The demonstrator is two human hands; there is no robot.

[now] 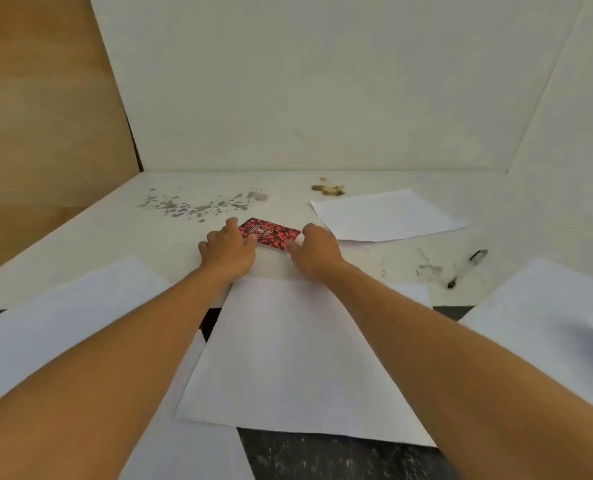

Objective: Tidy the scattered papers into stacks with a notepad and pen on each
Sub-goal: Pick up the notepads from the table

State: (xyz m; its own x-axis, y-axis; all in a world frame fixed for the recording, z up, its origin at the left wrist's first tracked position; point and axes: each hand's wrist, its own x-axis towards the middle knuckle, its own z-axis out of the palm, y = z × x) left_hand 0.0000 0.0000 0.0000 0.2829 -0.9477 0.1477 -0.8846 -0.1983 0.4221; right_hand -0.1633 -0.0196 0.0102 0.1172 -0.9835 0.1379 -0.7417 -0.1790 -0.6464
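Both hands reach to the middle of the white bench, where a red-and-black patterned notepad (269,233) lies flat on what looks like a thin stack of paper (274,263). The left hand (228,251) curls its fingers against the notepad's left end; the right hand (317,251) curls against its right end. Whether either truly grips the pad or only steadies it cannot be told, as the fingertips are hidden.

A large sheet (288,358) hangs over the bench's near edge beneath the forearms, and it could slide off if an arm drags across it. Further sheets lie at the near-left corner (56,323) and near-right corner (547,306), also overhanging. One more sheet (388,214) rests toward the far right side.

A black pen (468,268) lies loose near the right edge, apart from every sheet; a careless sweep of paper might roll it off. Grey spatter (201,204) and a brown stain (328,188) near the far edge could mark any paper pushed over them.

No containers appear in view.
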